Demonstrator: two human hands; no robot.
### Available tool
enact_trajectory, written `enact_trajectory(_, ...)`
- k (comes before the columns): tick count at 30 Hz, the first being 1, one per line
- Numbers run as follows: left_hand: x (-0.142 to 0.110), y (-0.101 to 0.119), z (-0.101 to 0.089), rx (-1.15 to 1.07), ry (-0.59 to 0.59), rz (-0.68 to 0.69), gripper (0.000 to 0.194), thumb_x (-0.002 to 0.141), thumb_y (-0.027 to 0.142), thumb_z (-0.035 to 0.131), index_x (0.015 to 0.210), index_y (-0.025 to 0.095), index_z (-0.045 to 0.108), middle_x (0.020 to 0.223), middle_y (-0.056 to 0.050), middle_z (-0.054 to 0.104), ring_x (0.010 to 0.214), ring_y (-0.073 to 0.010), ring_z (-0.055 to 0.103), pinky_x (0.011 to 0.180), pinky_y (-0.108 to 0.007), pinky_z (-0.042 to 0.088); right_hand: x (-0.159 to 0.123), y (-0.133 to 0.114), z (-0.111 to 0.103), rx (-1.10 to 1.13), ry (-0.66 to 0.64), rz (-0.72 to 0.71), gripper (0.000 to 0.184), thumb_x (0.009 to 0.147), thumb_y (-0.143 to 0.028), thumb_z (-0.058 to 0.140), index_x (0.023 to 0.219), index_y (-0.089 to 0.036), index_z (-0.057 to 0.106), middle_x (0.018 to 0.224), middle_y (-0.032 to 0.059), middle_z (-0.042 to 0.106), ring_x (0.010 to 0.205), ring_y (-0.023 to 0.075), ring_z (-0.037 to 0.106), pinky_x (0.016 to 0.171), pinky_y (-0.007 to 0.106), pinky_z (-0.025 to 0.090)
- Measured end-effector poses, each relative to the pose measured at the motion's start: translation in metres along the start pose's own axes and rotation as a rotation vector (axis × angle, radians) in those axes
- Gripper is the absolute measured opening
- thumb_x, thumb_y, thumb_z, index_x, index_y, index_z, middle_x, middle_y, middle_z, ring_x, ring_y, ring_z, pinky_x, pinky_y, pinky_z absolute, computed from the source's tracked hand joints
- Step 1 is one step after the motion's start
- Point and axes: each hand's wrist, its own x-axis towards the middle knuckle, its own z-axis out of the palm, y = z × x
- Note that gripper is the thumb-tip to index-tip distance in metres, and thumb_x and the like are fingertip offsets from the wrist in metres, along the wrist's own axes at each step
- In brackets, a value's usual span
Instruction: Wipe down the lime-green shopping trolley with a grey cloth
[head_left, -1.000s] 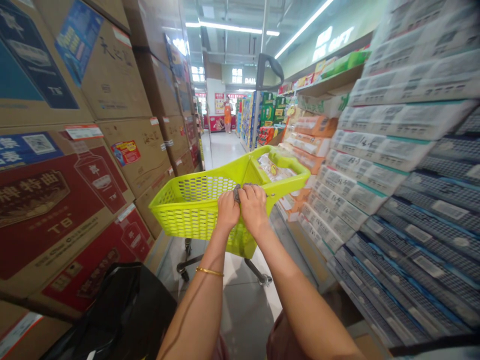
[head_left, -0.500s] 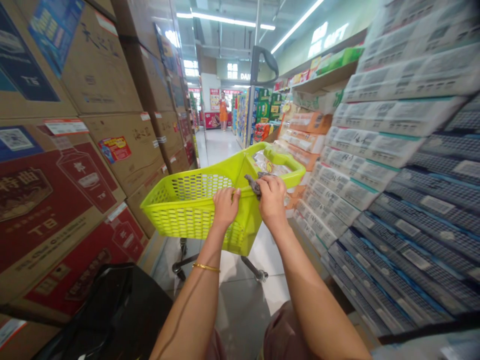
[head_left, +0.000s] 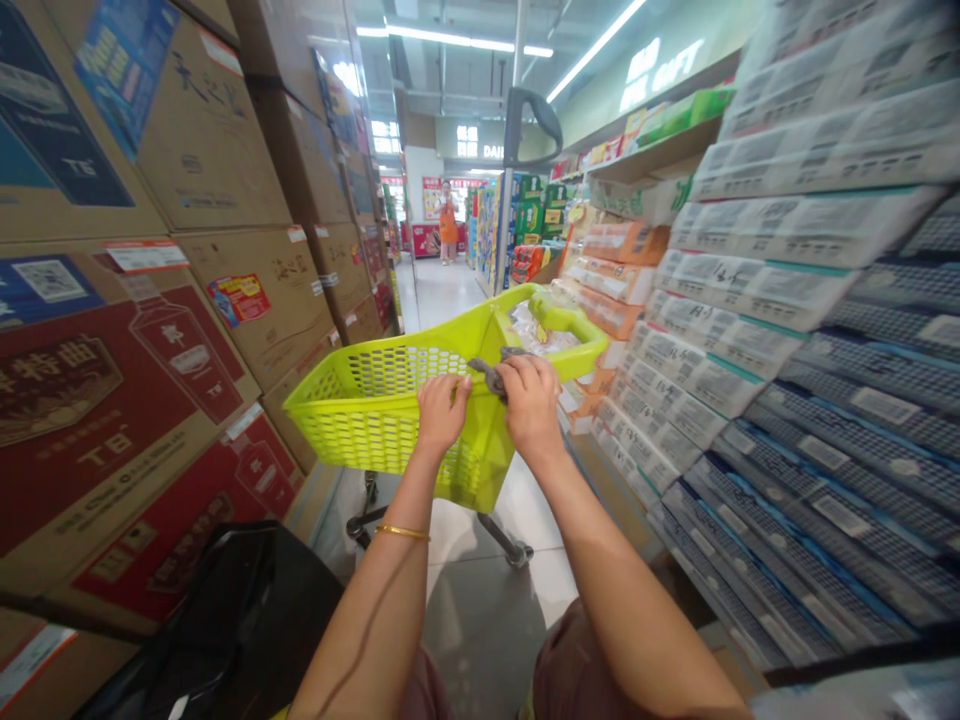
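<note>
Far left, 9 o'clock: stacked cartons (head_left: 112, 330), brown and red, with printed bottle pictures and labels. They form a wall running down the aisle.

7 o'clock, bottom edge: black bag (head_left: 225, 630), dark and glossy, low against the cartons.

Centre, just above the middle: lime-green cart (head_left: 375, 420), perforated plastic basket on a wheeled frame, standing on the pale floor (head_left: 487, 610). Clear-wrapped goods (head_left: 536, 335) lie in its far end, at 1 o'clock from the hands.

Left hand (head_left: 441, 412): fingers curled over the cart's near rim, gripping it. Thin gold bangle (head_left: 403, 532) on that forearm.

Right hand (head_left: 531, 400): closed on a small grey rag (head_left: 491, 374), which it presses to the near rim just right of the left hand. The two hands sit close together, not touching. Rag bunched, part hidden under the fingers.

12 o'clock, far down the aisle: a person (head_left: 448, 228) in orange, small and distant. Grey curved pole (head_left: 525, 130) rises behind the cart.

Right, 2 to 4 o'clock: shelves (head_left: 787, 330) packed with flat white and blue packs, blurred; orange packs (head_left: 622, 250) farther along.
</note>
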Motion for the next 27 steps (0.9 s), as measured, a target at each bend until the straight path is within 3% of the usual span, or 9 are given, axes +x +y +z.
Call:
enact_trajectory(4, 0.000, -0.004, -0.005, 0.019, -0.010, -0.008, 0.033, 0.094, 0.039, 0.033, 0.083, 0.020, 0.059, 0.089, -0.006, 0.066, 0.089, -0.0206, 0.056, 0.082, -0.034, 0.039, 0.003, 0.012, -0.010, 0.016, 0.089, 0.099, 0.038, 0.084, -0.008, 0.039, 0.111, -0.021, 0.061, 0.111, 0.0087, 0.058, 0.111, 0.0225, 0.042, 0.098, 0.041, 0.034)
enact_trajectory(10, 0.003, 0.008, -0.019, 0.181, -0.035, -0.027, 0.035, 0.093, 0.036, 0.033, 0.082, 0.019, 0.061, 0.085, -0.009, 0.066, 0.089, -0.0248, 0.057, 0.087, -0.041, 0.038, 0.001, 0.006, -0.013, 0.018, 0.042, 0.022, 0.044, 0.084, -0.009, 0.039, 0.122, -0.023, 0.055, 0.114, 0.0089, 0.056, 0.114, 0.0221, 0.040, 0.101, 0.042, 0.031)
enact_trajectory(13, 0.005, 0.023, -0.023, 0.166, 0.033, 0.049, 0.031, 0.093, 0.033, 0.034, 0.098, 0.019, 0.062, 0.100, -0.009, 0.066, 0.101, -0.0249, 0.054, 0.098, -0.043, 0.032, 0.000, 0.005, -0.020, 0.011, 0.051, 0.027, 0.045, 0.086, -0.012, 0.037, 0.126, -0.026, 0.052, 0.115, 0.0076, 0.054, 0.111, 0.0212, 0.042, 0.098, 0.040, 0.033)
enact_trajectory(18, 0.006, 0.040, -0.004, -0.044, -0.022, 0.121, 0.036, 0.096, 0.031, 0.027, 0.109, 0.018, 0.057, 0.108, -0.008, 0.063, 0.104, -0.0202, 0.054, 0.094, -0.035, 0.038, -0.002, 0.003, -0.025, -0.059, 0.049, 0.077, 0.034, 0.085, -0.017, 0.041, 0.110, -0.027, 0.062, 0.122, 0.0072, 0.051, 0.111, 0.0239, 0.039, 0.095, 0.041, 0.031)
enact_trajectory(23, 0.003, 0.037, 0.014, -0.076, 0.026, 0.084, 0.036, 0.097, 0.029, 0.024, 0.107, 0.018, 0.056, 0.107, -0.008, 0.062, 0.104, -0.0189, 0.053, 0.096, -0.034, 0.037, -0.008, -0.002, -0.017, -0.091, -0.035, 0.081, 0.028, 0.082, -0.033, 0.051, 0.106, -0.024, 0.062, 0.129, 0.0089, 0.047, 0.115, 0.0295, 0.033, 0.095, 0.046, 0.026)
enact_trajectory(27, 0.004, 0.033, 0.015, -0.062, 0.037, 0.093, 0.036, 0.097, 0.031, 0.024, 0.108, 0.019, 0.057, 0.107, -0.008, 0.062, 0.104, -0.0187, 0.053, 0.095, -0.034, 0.037, -0.010, 0.000, -0.003, -0.116, 0.005, 0.111, 0.024, 0.087, -0.038, 0.047, 0.098, -0.025, 0.064, 0.121, 0.0091, 0.051, 0.112, 0.0277, 0.034, 0.094, 0.044, 0.026)
